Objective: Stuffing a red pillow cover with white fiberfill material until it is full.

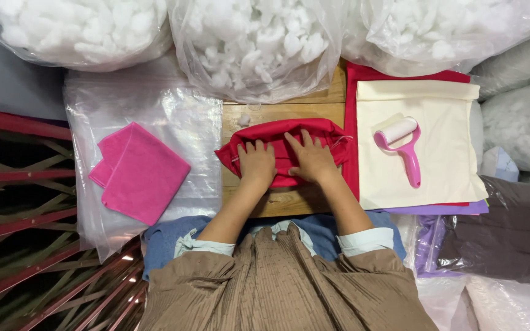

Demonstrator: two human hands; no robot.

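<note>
A red fabric cover (pixel 277 132), partly puffed, lies on a small wooden table (pixel 289 201) in front of me. My left hand (pixel 256 162) presses flat on its left part with fingers spread. My right hand (pixel 311 158) lies flat on its middle, fingers pointing away from me and slightly apart. Neither hand grips anything; both rest palm down on the cloth.
A pink lint roller (pixel 400 147) lies on a cream cloth (pixel 437 165) stacked over red and purple fabrics at the right. A folded pink cloth (pixel 139 173) sits on clear plastic (pixel 185 116) at the left. Several bags of white stuffing (pixel 253 43) line the far side.
</note>
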